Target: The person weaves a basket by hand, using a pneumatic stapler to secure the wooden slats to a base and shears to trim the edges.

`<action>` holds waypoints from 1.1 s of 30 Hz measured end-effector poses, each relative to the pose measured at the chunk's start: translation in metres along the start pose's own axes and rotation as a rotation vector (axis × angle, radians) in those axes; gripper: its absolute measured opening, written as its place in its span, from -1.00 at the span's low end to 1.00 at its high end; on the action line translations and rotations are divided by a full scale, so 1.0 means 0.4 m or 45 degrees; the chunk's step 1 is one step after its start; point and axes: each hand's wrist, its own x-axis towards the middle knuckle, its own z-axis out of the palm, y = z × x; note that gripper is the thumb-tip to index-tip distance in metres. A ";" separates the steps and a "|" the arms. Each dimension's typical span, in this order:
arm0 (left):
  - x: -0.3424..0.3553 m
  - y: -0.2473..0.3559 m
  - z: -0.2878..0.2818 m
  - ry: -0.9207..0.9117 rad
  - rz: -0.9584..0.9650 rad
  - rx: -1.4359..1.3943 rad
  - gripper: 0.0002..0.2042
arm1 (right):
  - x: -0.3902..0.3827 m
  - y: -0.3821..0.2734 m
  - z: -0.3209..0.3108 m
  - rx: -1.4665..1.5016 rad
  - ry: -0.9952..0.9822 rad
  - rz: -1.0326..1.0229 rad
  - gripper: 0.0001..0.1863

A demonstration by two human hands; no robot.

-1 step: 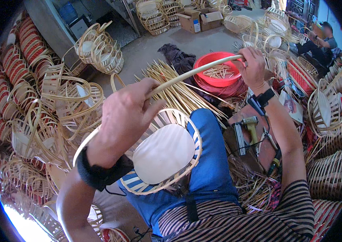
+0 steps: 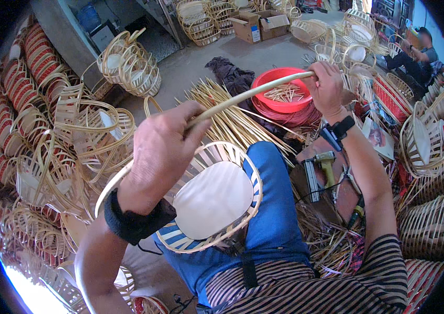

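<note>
My left hand (image 2: 161, 152) is closed around one end of a long pale bamboo strip (image 2: 253, 93). My right hand (image 2: 326, 86) grips the strip's far end, and the strip bows slightly between the two hands. Below my left hand an unfinished woven basket (image 2: 243, 172) with a white oval base rests on my lap, over my blue trouser leg. Both wrists wear black bands.
A red basin (image 2: 284, 107) holding short sticks and a bundle of bamboo slats (image 2: 227, 118) lie on the floor ahead. A nail gun (image 2: 316, 170) lies at right. Finished baskets (image 2: 49, 152) pile up left and right. Cardboard boxes (image 2: 258, 23) and a seated person (image 2: 415, 52) are farther off.
</note>
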 end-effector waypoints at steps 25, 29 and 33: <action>-0.066 0.029 0.253 0.359 -0.055 -0.809 -0.78 | -0.176 -0.280 0.159 2.541 -0.589 1.496 -0.74; -0.065 -0.006 0.490 0.028 -1.202 -1.582 -0.75 | -0.168 -0.307 0.159 2.491 -0.759 1.709 -0.77; -0.026 0.025 0.523 0.066 -1.196 -1.717 -0.81 | -0.194 -0.284 0.170 2.362 -0.725 1.685 -0.73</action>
